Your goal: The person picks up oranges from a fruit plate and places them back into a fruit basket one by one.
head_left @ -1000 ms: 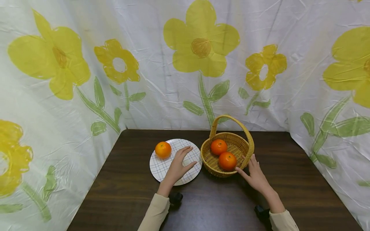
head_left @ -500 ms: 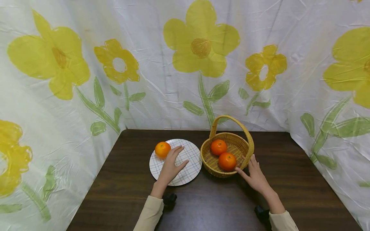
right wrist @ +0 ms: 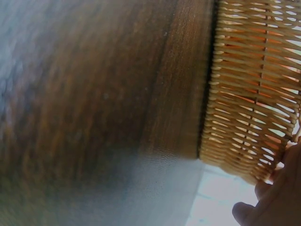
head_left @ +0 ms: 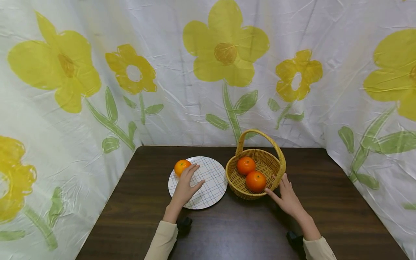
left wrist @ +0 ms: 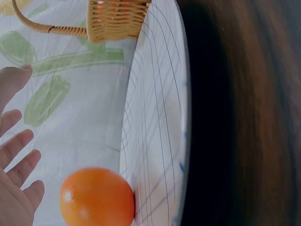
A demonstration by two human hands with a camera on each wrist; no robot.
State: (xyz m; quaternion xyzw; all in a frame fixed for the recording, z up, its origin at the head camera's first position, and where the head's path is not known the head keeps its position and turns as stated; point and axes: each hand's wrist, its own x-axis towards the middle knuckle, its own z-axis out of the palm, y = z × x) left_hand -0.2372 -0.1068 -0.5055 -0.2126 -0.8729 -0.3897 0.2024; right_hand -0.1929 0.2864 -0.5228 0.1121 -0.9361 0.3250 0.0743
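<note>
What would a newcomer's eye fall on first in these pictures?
Probably the white fabric curtain with large yellow flowers, behind the dark woodgrain table. Then two round red-orange fruits inside the yellow wicker basket, which the right hand touches. One round orange fruit sits on the round white gridded plate, near the left hand.

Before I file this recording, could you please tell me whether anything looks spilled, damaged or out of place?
Nothing stands out: the basket stands upright with two oranges inside, the plate lies flat with a single orange near its left edge, and I see no spill or damage.
</note>
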